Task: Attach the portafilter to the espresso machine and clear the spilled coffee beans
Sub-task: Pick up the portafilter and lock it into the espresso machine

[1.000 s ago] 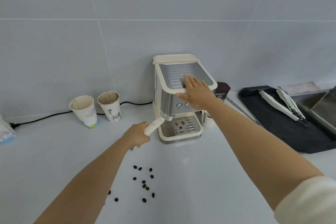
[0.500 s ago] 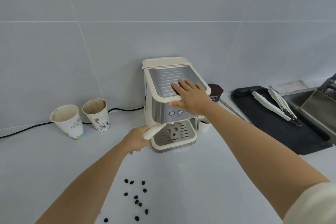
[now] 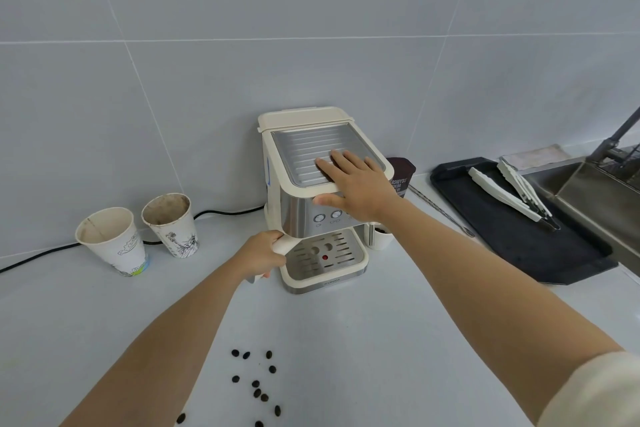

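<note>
a: bottom centre of frame: scattered dark brown coffee beans (image 3: 256, 384) on the white counter (image 3: 363, 340), loose, untouched. leave them for later.

b: mid frame, left hand (image 3: 260, 255)?

a: fingers curled tight round the cream plastic portafilter handle (image 3: 281, 246). the basket end runs under the head of the cream and steel espresso machine (image 3: 311, 191); can't see whether the lugs are seated.

b: right hand (image 3: 356, 185)?

a: open and flat, palm on the ribbed steel top, thumb on the front panel, gripping nothing. good brace, i judge: press down there while the left swings the handle level toward the front, so the machine doesn't skid.

b: further back?

a: two used paper cups (image 3: 138, 236), left of centre, well apart.
</note>
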The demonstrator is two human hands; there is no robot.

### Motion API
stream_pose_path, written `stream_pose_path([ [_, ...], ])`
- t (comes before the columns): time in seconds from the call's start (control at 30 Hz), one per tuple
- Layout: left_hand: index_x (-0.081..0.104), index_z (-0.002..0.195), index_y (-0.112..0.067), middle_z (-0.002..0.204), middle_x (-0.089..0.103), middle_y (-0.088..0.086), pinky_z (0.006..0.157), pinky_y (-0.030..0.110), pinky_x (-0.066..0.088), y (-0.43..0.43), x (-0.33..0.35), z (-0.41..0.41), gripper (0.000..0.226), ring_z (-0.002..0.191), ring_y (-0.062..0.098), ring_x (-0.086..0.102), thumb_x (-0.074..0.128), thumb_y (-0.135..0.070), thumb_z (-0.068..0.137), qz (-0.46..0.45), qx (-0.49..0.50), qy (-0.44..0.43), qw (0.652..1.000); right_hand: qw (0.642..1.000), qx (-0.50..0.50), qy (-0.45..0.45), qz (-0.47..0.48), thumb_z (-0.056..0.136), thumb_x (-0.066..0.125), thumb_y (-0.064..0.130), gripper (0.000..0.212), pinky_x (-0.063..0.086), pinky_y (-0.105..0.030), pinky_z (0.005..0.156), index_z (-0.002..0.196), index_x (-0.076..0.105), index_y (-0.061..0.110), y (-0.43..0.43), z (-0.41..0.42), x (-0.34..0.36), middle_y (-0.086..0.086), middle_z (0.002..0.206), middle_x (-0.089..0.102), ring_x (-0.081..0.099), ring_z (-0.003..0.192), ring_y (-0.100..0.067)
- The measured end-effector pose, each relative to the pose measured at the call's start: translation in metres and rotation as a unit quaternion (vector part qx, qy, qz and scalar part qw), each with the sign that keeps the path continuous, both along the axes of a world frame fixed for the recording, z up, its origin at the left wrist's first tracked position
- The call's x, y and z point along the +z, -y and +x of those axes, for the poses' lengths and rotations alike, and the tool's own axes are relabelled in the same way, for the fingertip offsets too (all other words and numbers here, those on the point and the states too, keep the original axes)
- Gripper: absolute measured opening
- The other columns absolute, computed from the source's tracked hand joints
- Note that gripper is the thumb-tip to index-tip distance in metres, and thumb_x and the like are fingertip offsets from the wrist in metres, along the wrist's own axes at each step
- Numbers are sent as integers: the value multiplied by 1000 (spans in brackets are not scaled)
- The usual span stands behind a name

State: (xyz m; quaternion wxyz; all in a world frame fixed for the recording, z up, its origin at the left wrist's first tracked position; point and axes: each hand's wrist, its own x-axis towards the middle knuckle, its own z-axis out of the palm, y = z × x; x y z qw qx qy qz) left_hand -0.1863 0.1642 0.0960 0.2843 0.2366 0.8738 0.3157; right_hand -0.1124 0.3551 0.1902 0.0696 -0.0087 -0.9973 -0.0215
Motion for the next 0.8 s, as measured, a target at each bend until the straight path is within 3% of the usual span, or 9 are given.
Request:
stream_pose_path([
  [0.17,56,104,-9,84,54,12,48,27,42,0,-1,-8,32,49,24,48,54,-1,73,-3,-15,-7,1000,1000,-4,-2,4,87,33,62,71,19,-45,112,145,19,24,-1,0,-2,-6,153,22,16,140,-26],
  [0.33,56,112,-17,80,55,3,50,27,44,6,-5,-11,41,48,22,50,54,-5,73,1,-14,-29,999,1000,0,-8,5,87,34,62,70,20,-45,111,145,20,24,-1,-1,-1,-6,152,24,19,139,-27],
  [0.63,44,124,-17,112,54,10,36,16,41,-4,-9,21,50,48,14,52,55,-6,76,18,-4,-13,1000,1000,0,-11,7,87,33,62,70,22,-44,110,144,22,24,0,0,-1,-6,151,27,22,137,-27],
  [0.8,43,121,-14,111,53,16,41,24,46,-3,-1,19,48,55,22,53,56,-4,75,14,1,27,1000,1000,-4,-14,4,87,34,61,69,22,-44,109,144,23,24,1,1,0,-6,151,27,23,137,-26],
])
